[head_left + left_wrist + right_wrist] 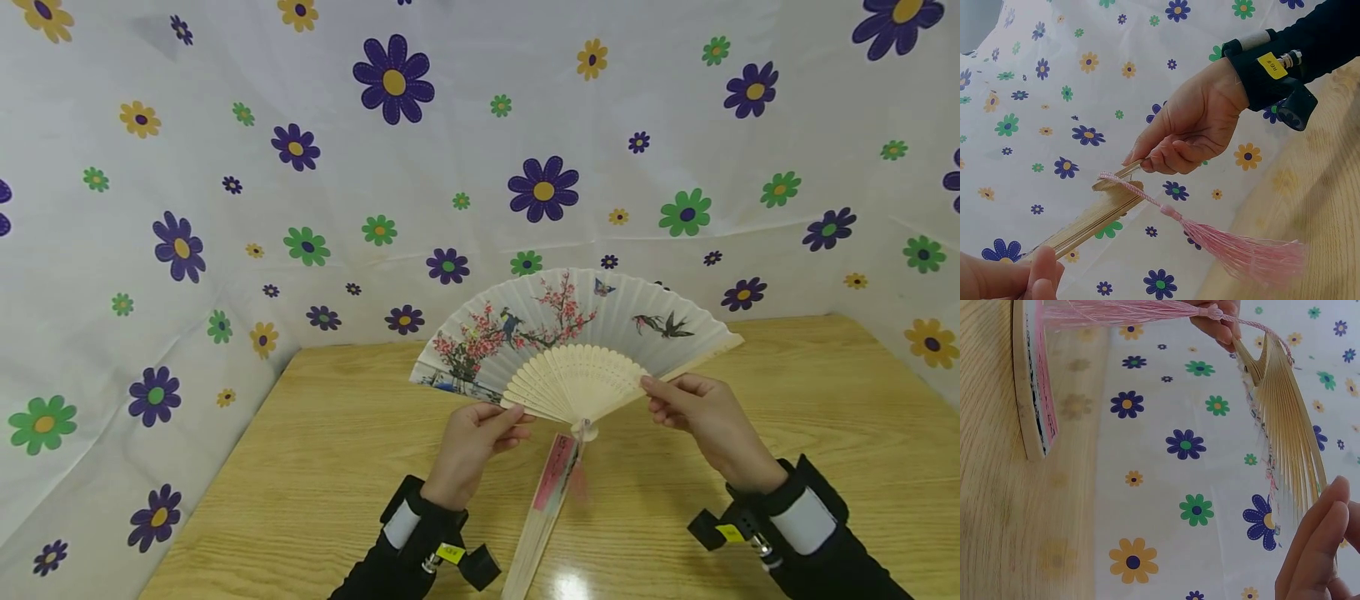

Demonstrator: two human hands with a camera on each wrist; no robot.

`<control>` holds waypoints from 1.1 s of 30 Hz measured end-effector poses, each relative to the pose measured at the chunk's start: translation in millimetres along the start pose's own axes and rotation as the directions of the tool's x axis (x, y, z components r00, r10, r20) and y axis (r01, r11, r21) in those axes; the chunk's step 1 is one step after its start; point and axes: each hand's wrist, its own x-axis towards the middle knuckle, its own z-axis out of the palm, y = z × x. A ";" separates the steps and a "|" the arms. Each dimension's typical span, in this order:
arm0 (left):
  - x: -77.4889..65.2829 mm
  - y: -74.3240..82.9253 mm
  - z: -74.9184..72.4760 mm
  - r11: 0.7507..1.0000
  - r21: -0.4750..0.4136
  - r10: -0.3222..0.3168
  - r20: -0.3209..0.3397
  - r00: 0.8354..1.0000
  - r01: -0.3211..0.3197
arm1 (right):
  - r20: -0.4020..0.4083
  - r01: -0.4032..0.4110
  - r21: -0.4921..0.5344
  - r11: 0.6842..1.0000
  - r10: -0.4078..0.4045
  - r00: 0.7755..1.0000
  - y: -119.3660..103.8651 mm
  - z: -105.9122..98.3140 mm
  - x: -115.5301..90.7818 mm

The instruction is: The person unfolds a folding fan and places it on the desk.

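Spread wide above the table is a folding fan (577, 379) with pale pierced wooden ribs and a white leaf (630, 304) painted with pink blossom, birds and a butterfly. My left hand (476, 446) pinches its left outer rib between thumb and fingers. On the other side, my right hand (705, 417) pinches the right outer rib. A pink tassel (1241, 247) hangs by a twisted cord from the fan's pivot. Below it, a second fan (531, 533) lies folded on the table, with a pink and grey printed part at its far end.
The light wooden table (337, 467) runs back to a white cloth (450, 142) with purple, green and yellow flowers. This cloth also hangs along the left and right sides. Dark cuffs with small cameras (480, 567) sit on both wrists.
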 end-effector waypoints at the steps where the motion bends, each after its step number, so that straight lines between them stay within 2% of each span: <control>1: -0.5 0.2 -0.1 1.000 -0.002 0.000 0.000 1.000 0.000 | 0.000 -0.001 0.002 1.000 0.001 1.000 0.0 0.4 -0.1; 7: -3.2 0.9 -0.6 1.000 -0.022 0.005 -0.016 1.000 -0.006 | -0.015 0.029 0.075 0.997 -0.028 0.999 0.0 3.4 -3.0; 15: -6.1 0.0 -3.5 0.997 -0.073 0.004 -0.043 0.999 -0.007 | -0.085 0.085 0.182 0.980 -0.070 0.994 2.5 15.1 -5.5; 25: -10.4 0.1 -7.1 0.995 -0.101 -0.002 -0.051 0.999 -0.003 | -0.133 0.127 0.215 0.968 -0.100 0.986 5.3 25.5 -7.7; 33: -12.3 1.2 -8.7 0.984 -0.179 -0.030 -0.065 0.997 0.018 | -0.209 0.143 0.258 0.955 -0.090 0.974 10.2 38.6 -13.0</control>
